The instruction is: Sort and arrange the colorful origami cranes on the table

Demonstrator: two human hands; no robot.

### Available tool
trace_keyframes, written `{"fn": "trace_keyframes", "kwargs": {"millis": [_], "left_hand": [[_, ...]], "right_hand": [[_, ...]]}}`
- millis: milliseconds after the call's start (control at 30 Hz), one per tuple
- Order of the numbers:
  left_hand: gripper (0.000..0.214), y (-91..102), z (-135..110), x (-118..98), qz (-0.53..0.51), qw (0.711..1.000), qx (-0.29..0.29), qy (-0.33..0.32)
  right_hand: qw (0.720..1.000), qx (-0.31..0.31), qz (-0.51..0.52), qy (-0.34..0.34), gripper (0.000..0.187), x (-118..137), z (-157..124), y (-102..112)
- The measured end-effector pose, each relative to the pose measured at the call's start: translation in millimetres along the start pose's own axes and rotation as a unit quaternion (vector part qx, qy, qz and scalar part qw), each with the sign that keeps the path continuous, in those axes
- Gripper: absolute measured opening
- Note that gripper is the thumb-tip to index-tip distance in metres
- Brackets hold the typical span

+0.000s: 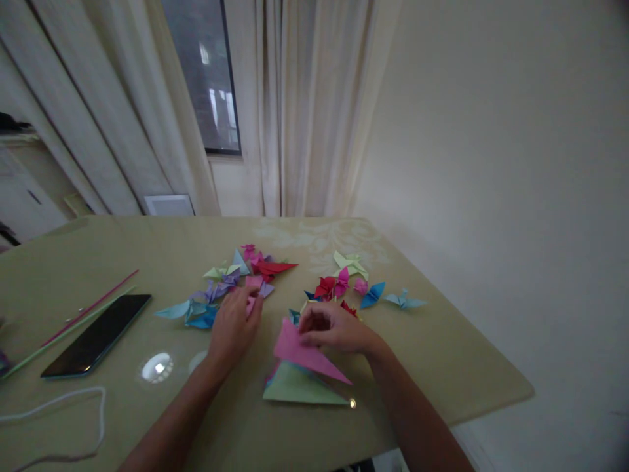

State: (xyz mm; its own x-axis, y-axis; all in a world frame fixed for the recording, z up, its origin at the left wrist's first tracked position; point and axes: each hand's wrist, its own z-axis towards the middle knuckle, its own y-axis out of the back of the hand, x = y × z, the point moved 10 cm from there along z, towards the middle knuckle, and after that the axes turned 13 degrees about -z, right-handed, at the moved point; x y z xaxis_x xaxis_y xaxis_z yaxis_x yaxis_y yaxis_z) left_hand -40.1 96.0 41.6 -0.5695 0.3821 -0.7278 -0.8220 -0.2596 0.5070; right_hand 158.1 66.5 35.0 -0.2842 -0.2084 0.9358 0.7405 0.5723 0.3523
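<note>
My right hand (333, 330) rests with curled fingers on the upper corner of a pink paper sheet (304, 354), pinching it. That sheet lies on a green sheet (297, 389) in a small stack of coloured paper. My left hand (233, 324) reaches into a pile of folded origami figures (236, 278); its fingers are closed around a small pink folded piece (252, 303). A second cluster of origami figures (344, 283) in red, pink, green and blue lies just beyond my right hand.
A dark phone (98, 334) lies at the left on the olive table (122, 249), beside thin pink and green sticks (86, 311). A white cable (73, 400) curls at the near left. Curtains, a window and a wall stand beyond; the table's right edge is near.
</note>
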Motion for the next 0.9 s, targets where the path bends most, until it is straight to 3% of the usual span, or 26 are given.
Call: {"fn": "trace_keyframes", "kwargs": {"millis": [100, 233, 367, 467, 533, 667, 767, 833, 900], "left_hand": [[0.032, -10.4, -2.8, 14.5, 0.220, 0.974, 0.048, -0.015], [0.029, -22.1, -4.9, 30.5, 0.268, 0.956, 0.116, 0.014], [0.027, -18.1, -0.3, 33.4, 0.241, 0.964, 0.111, 0.021], [0.025, -15.1, 2.2, 34.6, 0.223, 0.970, 0.093, 0.020], [0.025, -14.2, 3.5, 36.3, 0.214, 0.973, 0.084, 0.022], [0.029, -5.0, 8.0, 38.6, 0.209, 0.975, 0.061, 0.034], [0.029, 14.9, 12.4, 32.5, 0.199, 0.979, 0.007, 0.035], [0.027, 31.2, 13.3, 24.4, 0.148, 0.987, -0.053, 0.036], [0.026, 39.1, 11.9, 17.7, 0.026, 0.994, -0.093, 0.047]], "right_hand": [[0.992, 0.116, -0.022, -0.044, 0.040, -13.5, -5.7, -20.4], [0.981, 0.183, -0.050, -0.036, 0.041, -17.4, -7.1, -39.9], [0.988, 0.134, -0.073, 0.007, 0.035, -1.9, -5.3, -30.9], [0.992, 0.057, -0.110, 0.035, 0.020, 11.5, -5.9, -16.4], [0.987, 0.042, -0.148, 0.047, 0.011, 16.4, -6.8, -18.2], [0.956, 0.061, -0.280, 0.068, 0.021, 18.6, -6.6, -41.1], [0.931, 0.067, -0.350, 0.074, 0.025, 17.6, -7.1, -54.7], [0.941, 0.081, -0.323, 0.063, 0.037, 14.7, -8.2, -59.5], [0.963, 0.078, -0.254, 0.044, 0.041, 12.2, -7.9, -56.9]]}}
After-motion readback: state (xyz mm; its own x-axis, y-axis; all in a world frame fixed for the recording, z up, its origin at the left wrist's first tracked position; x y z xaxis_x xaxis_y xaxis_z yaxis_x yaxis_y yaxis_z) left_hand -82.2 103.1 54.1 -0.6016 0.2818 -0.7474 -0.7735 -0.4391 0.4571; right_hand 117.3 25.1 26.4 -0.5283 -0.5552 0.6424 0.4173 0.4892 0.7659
